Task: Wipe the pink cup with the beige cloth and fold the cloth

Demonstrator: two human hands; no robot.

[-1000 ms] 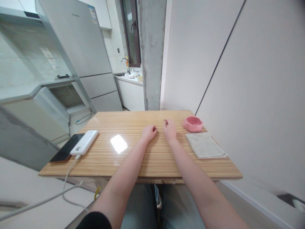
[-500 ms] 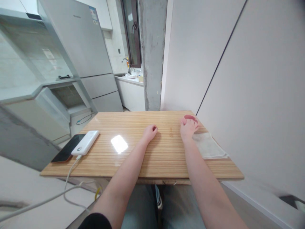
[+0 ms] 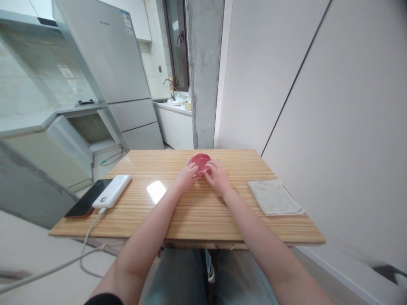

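Clock centred on the tabletop, 12 at the far edge: the pink dish [image 3: 201, 160] is now near 12, mid-width and towards the back of the wooden table [image 3: 203, 216]; half a second ago it sat around 2, under the right hand [image 3: 219, 176] alone, just beyond the folded cloth [image 3: 274, 197]. Left hand [image 3: 185, 174] was loosely curled with nothing visible in it; now it's on the dish too, so work goes from a one-handed fetch to a two-handed hold in front of the person. Left fingers are half bent over the rim at the dish's 8 o'clock, tips reaching inside. Right fingers are bent over the rim at about 4, thumb low on the near wall. Both look closed on the rim, gap about a wall's thickness; how firm the grip is, can't tell. Dish looks roughly level, hollow side up; whether its base touches the wood or is slightly raised, can't tell, hands hide it. Cloth stays folded at 3 to 4, now well apart from the dish. White power bank [image 3: 112, 191] with cable [image 3: 91, 231] plugged in, overlapping the dark phone [image 3: 85, 201], unchanged at 9.
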